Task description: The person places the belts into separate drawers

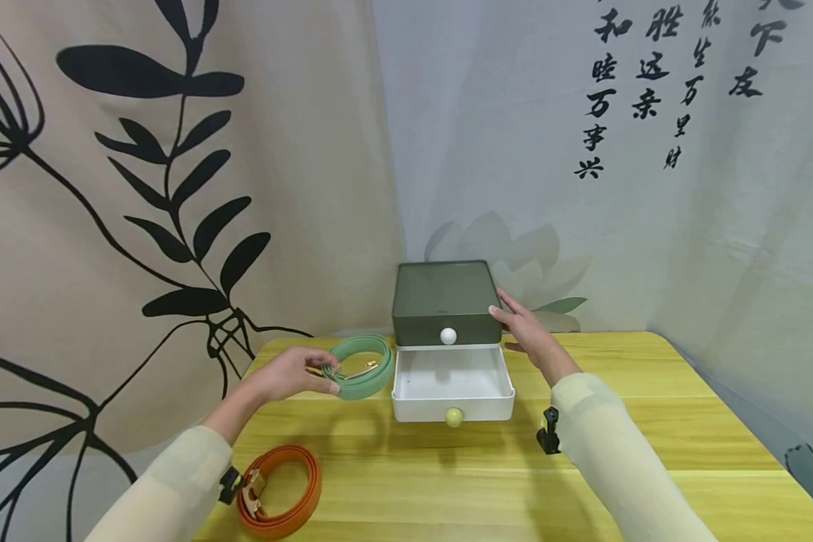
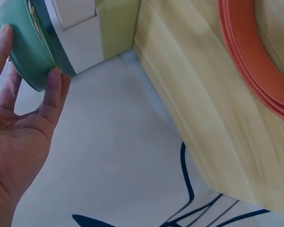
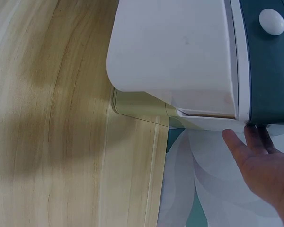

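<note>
A coiled green belt (image 1: 362,385) with a gold buckle is pinched in my left hand (image 1: 296,374), held up just left of the drawer box. The box has a dark grey-green upper part (image 1: 447,292) with a white knob. Below it a white drawer (image 1: 454,373) with a yellow-green knob is pulled out, its inside bare. My right hand (image 1: 528,335) rests against the right side of the box, fingers fairly straight; in the right wrist view its fingertips touch the box near the dark section (image 3: 270,66).
A coiled orange-brown belt (image 1: 281,491) with a metal buckle lies on the wooden table (image 1: 393,482) near the left forearm. Behind the table hangs a printed cloth (image 1: 325,150) with leaf patterns and black writing.
</note>
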The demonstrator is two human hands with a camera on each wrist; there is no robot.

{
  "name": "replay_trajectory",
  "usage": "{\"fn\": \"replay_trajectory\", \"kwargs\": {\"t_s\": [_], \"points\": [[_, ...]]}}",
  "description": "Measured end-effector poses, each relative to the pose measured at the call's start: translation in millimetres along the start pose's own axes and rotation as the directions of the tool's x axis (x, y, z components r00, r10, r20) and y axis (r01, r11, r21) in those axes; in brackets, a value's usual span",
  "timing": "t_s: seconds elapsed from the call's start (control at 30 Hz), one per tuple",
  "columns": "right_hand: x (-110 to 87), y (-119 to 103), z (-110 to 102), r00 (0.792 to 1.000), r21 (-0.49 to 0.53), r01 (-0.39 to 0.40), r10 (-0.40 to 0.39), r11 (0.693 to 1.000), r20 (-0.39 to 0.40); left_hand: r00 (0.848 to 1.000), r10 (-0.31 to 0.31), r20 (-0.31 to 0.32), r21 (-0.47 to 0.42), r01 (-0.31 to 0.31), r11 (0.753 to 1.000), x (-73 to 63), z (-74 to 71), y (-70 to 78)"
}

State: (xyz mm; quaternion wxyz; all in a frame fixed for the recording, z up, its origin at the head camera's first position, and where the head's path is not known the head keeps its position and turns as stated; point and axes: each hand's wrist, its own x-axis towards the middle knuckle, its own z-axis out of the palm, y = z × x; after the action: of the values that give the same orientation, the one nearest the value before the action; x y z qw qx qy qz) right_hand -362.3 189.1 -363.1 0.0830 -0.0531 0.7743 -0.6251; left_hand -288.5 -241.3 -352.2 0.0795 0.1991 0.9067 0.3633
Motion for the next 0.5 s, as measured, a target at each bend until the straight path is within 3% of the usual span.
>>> {"fn": "replay_trajectory", "kwargs": {"t_s": [0.5], "points": [[1.2,0.9,-1.9,1.000,0.010,0.000,0.000,1.000,0.008,0.998,0.054,0.040,-0.016,-0.053,0.998,12.0,14.5,21.4]]}}
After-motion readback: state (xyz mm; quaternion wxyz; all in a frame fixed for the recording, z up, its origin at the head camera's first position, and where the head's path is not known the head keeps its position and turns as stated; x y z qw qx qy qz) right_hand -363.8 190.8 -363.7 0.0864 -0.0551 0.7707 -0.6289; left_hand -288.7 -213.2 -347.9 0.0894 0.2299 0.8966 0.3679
